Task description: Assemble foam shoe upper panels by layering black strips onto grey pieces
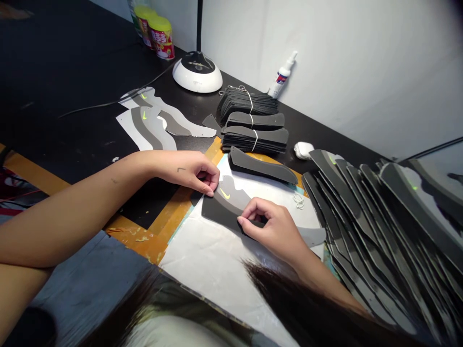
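A grey shoe-upper piece (237, 200) with a yellow-green swoosh lies flat on white paper (202, 246). Along its near edge runs a dark curved strip (220, 215), laid against the grey part. My left hand (197, 173) has its fingers curled, with thumb and forefinger pinched at the left end of the piece. Further right, my right hand (269, 224) pinches the dark strip near its middle, and its palm covers part of the piece. Just beyond the piece rests a small stack of loose dark strips (262, 166).
Bundles of dark strips (255, 137) tied with white bands sit behind. Many finished-looking upper pieces (361, 212) fan out at right. Two upper pieces (144, 125) lie left. A lamp base (197, 72), a white bottle (282, 77), a white case (304, 150) and snack tubs (161, 36) stand farther back.
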### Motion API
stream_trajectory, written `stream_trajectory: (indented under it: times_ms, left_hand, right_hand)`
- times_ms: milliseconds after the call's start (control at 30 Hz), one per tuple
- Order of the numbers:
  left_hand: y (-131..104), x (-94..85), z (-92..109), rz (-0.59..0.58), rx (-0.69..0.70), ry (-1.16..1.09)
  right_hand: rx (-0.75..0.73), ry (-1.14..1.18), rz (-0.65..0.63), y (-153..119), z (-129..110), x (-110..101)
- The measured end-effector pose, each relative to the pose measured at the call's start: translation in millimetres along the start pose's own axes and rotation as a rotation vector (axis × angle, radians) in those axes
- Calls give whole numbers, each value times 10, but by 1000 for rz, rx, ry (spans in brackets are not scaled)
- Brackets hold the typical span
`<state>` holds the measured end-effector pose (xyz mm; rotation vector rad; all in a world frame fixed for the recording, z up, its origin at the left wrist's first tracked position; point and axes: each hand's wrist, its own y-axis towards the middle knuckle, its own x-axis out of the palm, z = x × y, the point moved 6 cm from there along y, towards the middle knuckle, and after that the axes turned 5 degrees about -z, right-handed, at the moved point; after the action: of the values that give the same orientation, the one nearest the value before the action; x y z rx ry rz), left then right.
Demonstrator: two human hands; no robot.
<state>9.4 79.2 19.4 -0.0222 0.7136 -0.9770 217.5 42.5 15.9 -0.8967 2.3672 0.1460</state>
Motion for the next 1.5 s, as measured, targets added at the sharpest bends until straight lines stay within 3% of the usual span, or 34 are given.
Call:
stream_trajectory:
  times_ms: [433,633,833,1133,1500]
  left_hand:
    - [-21,-19,41,16,12,-58]
    - [-35,-102,35,173,101,-159]
    - [2,-82,29,122,157,24]
    - [7,-77,-1,63,141,20]
    - [35,-82,29,107,209,44]
  right_hand:
    - [-23,-6,9,8,8,-11]
    - [-38,-22,3,3,-2,-7]
    - [-55,-37,18,9,-23,0]
    - [-40,-42,22,-3,-5,-5]
    - [-38,-43,16,6,-13,-2]
